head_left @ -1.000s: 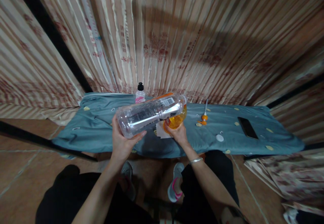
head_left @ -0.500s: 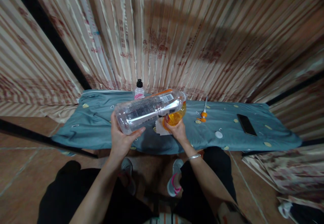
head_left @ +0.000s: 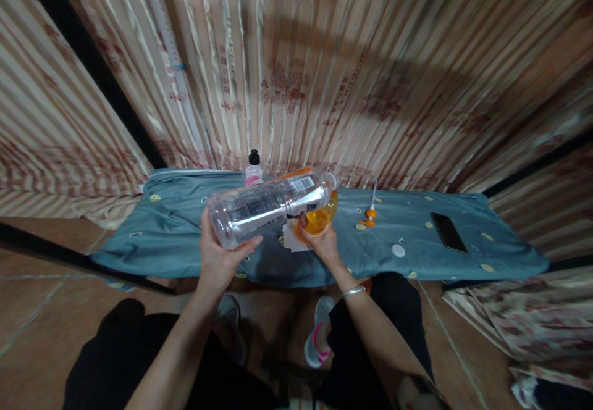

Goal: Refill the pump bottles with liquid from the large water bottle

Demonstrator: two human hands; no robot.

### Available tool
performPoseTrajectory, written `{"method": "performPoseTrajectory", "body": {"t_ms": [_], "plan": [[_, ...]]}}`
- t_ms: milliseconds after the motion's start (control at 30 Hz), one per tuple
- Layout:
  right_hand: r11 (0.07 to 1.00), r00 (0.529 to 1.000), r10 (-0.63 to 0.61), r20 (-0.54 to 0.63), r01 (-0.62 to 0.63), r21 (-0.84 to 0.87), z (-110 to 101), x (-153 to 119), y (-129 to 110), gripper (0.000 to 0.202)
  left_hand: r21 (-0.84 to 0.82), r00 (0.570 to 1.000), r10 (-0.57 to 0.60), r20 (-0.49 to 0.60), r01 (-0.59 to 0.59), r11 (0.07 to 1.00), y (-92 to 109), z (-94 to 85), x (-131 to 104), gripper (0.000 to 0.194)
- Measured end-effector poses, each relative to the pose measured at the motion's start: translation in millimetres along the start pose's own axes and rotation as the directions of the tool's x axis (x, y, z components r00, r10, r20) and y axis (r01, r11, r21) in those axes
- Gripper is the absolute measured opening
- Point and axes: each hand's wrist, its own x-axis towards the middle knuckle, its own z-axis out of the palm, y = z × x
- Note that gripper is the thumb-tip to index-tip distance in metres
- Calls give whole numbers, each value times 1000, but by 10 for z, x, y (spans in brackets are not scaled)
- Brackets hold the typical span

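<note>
My left hand (head_left: 222,255) grips a large clear plastic bottle (head_left: 264,209) by its base. The bottle is tilted, its mouth toward the right and a little higher in the picture, over the top of a second bottle. That second one, a bottle of orange-yellow liquid (head_left: 320,217), is held by my right hand (head_left: 327,244). Whether the two mouths touch is hidden. A white paper (head_left: 293,237) lies below the bottles. To their right, an orange pump head (head_left: 369,215) with a pale tube rests on the cloth, and nearby lies a round white cap (head_left: 398,250).
A blue-green patterned cloth (head_left: 152,237) covers the narrow table. Behind the clear bottle stands a small bottle with a black cap (head_left: 254,166). A dark phone (head_left: 448,232) lies at the right. Pleated curtains (head_left: 287,76) hang behind, with dark poles at both sides.
Both hands keep their hold and the bottles stay tilted together in nearly the same pose. The whole view has shifted slightly.
</note>
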Motion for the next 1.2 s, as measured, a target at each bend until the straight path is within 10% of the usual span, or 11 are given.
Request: {"method": "performPoseTrajectory", "body": {"t_ms": [1200], "plan": [[1000, 1000, 18, 6, -18, -20, -25, -24, -43, 71, 24, 999, 20, 45, -21, 999, 16, -14, 8, 98]]}}
